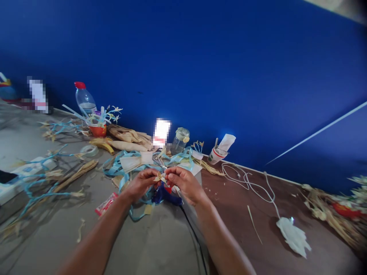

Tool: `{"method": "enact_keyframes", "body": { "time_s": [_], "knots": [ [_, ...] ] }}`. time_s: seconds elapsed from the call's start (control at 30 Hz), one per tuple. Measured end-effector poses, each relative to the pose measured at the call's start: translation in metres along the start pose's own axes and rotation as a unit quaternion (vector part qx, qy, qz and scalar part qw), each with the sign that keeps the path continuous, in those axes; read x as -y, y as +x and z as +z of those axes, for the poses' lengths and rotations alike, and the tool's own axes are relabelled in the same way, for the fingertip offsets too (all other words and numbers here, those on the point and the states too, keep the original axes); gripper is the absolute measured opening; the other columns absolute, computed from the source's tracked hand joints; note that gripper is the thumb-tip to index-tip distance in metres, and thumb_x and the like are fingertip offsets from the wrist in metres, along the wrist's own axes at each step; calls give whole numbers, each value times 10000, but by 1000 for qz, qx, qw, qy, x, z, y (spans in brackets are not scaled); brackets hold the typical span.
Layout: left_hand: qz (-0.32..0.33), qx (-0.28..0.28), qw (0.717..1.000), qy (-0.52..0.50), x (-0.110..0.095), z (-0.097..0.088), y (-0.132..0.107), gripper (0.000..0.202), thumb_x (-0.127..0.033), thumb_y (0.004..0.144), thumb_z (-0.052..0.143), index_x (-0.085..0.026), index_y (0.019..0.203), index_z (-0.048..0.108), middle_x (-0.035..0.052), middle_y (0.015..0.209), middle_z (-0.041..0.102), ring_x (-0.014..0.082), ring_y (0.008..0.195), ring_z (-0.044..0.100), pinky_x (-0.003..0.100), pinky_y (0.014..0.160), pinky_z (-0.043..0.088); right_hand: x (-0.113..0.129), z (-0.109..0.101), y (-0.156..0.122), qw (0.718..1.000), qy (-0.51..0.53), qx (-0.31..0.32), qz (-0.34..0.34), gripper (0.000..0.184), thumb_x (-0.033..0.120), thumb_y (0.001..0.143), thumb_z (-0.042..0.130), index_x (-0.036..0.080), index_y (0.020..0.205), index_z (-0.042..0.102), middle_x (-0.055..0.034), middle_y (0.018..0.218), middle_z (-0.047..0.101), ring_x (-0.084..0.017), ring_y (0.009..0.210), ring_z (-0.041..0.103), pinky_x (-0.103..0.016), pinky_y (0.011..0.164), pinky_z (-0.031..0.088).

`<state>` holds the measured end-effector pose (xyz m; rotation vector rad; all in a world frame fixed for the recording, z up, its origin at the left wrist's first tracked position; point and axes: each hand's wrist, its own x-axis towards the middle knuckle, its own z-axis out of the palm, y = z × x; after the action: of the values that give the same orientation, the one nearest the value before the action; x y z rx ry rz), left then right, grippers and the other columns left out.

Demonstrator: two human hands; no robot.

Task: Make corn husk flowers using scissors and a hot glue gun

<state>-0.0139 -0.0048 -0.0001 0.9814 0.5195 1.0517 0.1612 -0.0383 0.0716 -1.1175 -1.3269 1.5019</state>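
Observation:
Between my two hands is a small pale flower that looks made of dried husk. My left hand pinches it from the left with closed fingers. From the other side, my right hand closes its fingertips at the flower's edge; exactly what they grip is too small to make out. Just below the hands lies a blue glue gun with a black cord. Light-blue ribbon is heaped behind and left of my left hand. A red-and-white packet rests beside my left forearm.
Blue-stemmed husk flowers spread across the left. Behind stand a red-capped bottle, a red cup, dried husks, a glass jar and a white cup. White cable and crumpled white material lie right.

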Motion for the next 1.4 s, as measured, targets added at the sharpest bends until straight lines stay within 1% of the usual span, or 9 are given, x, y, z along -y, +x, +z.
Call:
{"method": "enact_keyframes", "body": {
  "time_s": [0.13, 0.23, 0.37, 0.47, 0.63, 0.8, 0.97, 1.13, 1.4],
  "knots": [
    [3, 11, 1000, 29, 3, -1, 0, 179, -307, 642, 790, -164, 700, 700, 21, 628, 601, 125, 558, 530, 251, 544, 382, 1, 1, -2, 999, -21, 1, 32, 299, 408, 659, 729, 161, 778, 610, 34, 613, 572, -89, 545, 500, -219, 547, 406],
    [-9, 21, 999, 44, 4, -3, 0, 164, -308, 669, 774, -164, 707, 705, 26, 630, 604, 126, 563, 532, 247, 543, 387, -1, 1, 0, 999, -40, -10, 34, 285, 420, 687, 701, 152, 711, 606, 39, 567, 548, -79, 512, 470, -213, 522, 373],
    [-21, 31, 998, 56, 5, -4, -1, 183, -319, 686, 766, -151, 730, 710, 29, 628, 611, 121, 562, 532, 242, 550, 395, -3, 1, 1, 999, -34, -11, 27, 259, 390, 700, 681, 145, 658, 612, 31, 565, 561, -71, 503, 460, -213, 520, 355],
    [-26, 43, 997, 51, 5, -4, -1, 214, -328, 679, 774, -133, 731, 702, 27, 619, 614, 118, 561, 539, 235, 553, 396, -4, 2, 2, 999, -6, -24, 34, 246, 382, 668, 698, 146, 661, 630, 29, 561, 573, -74, 495, 463, -213, 502, 341],
    [-11, 43, 999, 14, 4, -2, -1, 222, -329, 660, 788, -139, 696, 679, 19, 634, 610, 116, 562, 552, 226, 538, 389, -7, 6, 4, 995, 85, -28, 47, 263, 386, 594, 757, 153, 648, 649, 34, 543, 581, -68, 472, 446, -211, 485, 324],
    [-19, 41, 999, -5, 1, -1, -2, 212, -308, 643, 800, -146, 677, 668, 13, 634, 600, 118, 562, 553, 230, 547, 404, -8, 9, 4, 984, 159, -13, 80, 257, 352, 558, 799, 150, 634, 660, 44, 512, 556, -51, 458, 410, -196, 470, 271],
    [-34, 26, 999, -16, -1, 1, -4, 215, -294, 619, 814, -143, 685, 676, 19, 629, 608, 112, 546, 540, 223, 530, 387, -7, 9, 4, 974, 211, 31, 79, 267, 358, 582, 807, 135, 681, 697, 33, 545, 565, -50, 483, 427, -196, 484, 281],
    [-39, 19, 998, -35, -2, 1, -4, 176, -262, 641, 800, -140, 699, 688, 29, 638, 621, 118, 557, 549, 224, 540, 398, -11, 6, 5, 966, 241, 63, 70, 258, 327, 600, 799, 130, 744, 714, 6, 604, 599, -69, 524, 474, -204, 508, 321],
    [-37, 13, 998, -54, -4, 3, -3, 161, -222, 629, 807, -138, 712, 698, 33, 671, 642, 109, 558, 553, 222, 549, 405, -15, 6, 7, 965, 249, 54, 69, 173, 251, 604, 743, 130, 726, 719, 10, 575, 588, -61, 497, 468, -188, 504, 336]
  ]
}}
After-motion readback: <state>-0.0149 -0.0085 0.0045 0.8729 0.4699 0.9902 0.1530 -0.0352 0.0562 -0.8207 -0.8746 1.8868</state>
